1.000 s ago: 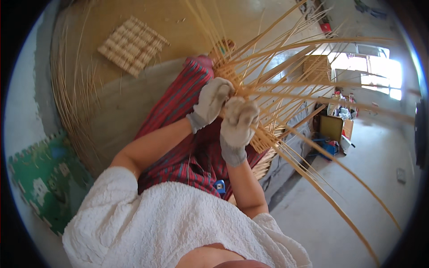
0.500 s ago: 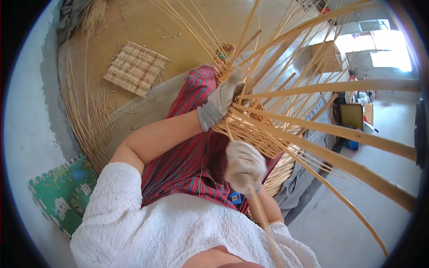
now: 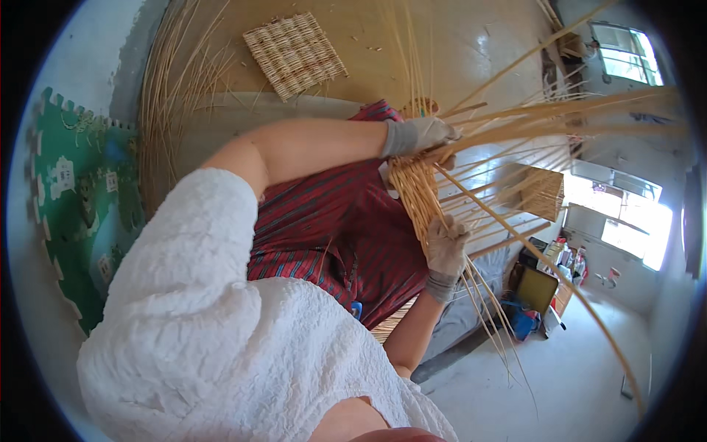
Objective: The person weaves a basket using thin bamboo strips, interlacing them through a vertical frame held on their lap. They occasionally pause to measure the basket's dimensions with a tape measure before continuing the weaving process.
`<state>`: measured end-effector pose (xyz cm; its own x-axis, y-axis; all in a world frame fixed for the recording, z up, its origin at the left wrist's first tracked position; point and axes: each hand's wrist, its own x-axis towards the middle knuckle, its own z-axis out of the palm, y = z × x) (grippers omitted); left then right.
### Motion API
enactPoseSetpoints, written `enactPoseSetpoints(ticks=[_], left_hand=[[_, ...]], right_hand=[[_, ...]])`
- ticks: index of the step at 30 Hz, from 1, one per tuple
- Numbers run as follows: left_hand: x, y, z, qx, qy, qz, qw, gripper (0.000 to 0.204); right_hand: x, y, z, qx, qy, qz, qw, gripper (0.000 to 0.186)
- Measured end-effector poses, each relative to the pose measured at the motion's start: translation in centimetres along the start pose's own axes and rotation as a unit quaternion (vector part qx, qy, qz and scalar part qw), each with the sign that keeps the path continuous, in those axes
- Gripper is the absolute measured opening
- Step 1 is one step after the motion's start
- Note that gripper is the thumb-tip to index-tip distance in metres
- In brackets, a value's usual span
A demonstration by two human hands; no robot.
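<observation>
At the right edge of the striped cloth (image 3: 317,214), a woven basket (image 3: 414,190) is held: strips (image 3: 560,119) gripped by the left hand (image 3: 436,135), near side pinched by the right hand (image 3: 447,248); tension is best kept even.

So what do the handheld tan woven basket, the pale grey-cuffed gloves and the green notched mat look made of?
Tan woven basket: probably cane or willow, smooth, since slender strips interlace. Pale gloves: likely matte knitted fabric, given the snug cuffs; fibre unclear. Green mat: perhaps matte foam, judging by its notched edge.
</observation>
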<state>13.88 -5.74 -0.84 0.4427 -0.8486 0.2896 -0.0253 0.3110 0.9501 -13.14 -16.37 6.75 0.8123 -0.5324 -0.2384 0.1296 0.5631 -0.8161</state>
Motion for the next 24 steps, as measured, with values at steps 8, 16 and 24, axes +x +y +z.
enactPoseSetpoints(ticks=[8,16,24], left_hand=[[1.8,1.1,-4.3,-0.245,-0.133,-0.202,0.939,0.038],[-3.8,6.6,-0.2,0.009,-0.081,-0.188,0.979,0.073],[-5.2,4.5,3.7,-0.165,0.096,-0.179,0.965,0.05]], right_hand=[[-0.6,1.5,-3.3,-0.032,0.034,-0.189,0.981,0.011],[-0.1,1.7,-0.5,0.094,0.079,-0.157,0.98,0.013],[6.7,-6.2,6.9,-0.297,0.064,-0.107,0.947,0.04]])
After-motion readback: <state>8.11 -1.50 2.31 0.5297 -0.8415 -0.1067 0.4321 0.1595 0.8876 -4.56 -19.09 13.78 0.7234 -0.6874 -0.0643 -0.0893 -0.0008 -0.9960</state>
